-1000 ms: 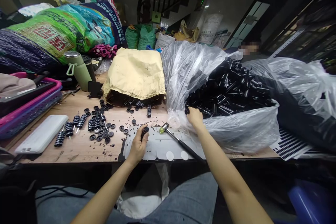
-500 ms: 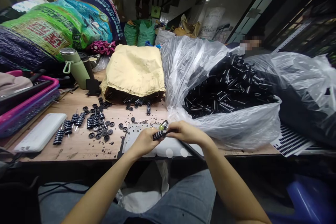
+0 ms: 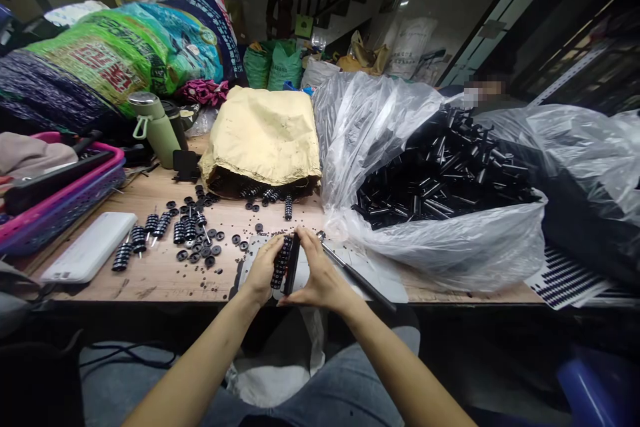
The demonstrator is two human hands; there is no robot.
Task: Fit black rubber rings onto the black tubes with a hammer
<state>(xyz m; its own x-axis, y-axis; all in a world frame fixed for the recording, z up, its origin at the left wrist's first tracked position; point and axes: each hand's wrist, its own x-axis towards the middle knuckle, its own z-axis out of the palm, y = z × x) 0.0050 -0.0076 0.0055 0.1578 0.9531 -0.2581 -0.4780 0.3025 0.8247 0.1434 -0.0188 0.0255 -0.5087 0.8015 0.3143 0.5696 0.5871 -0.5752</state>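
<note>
My left hand is closed round a black ridged roller with small pale characters on its rings. Beside the roller stands a narrow black piece, held at its ends between the thumb and fingers of my right hand. Whether the two parts touch is hard to tell. Just right of my right hand, a hammer with a dark handle lies slanting across a pale board, apart from my fingers. Loose black wheels and several assembled rollers lie to the left.
A clear plastic bag full of black parts stands at right. A tan sack with rollers at its mouth is behind my hands. A white power bank, pink basket and green bottle stand left. Another person is behind the bag.
The roller has turned from lying slanted to nearly upright in my left hand. My right hand has opened wider and now spans the narrow black piece. The hammer lies where it was.
</note>
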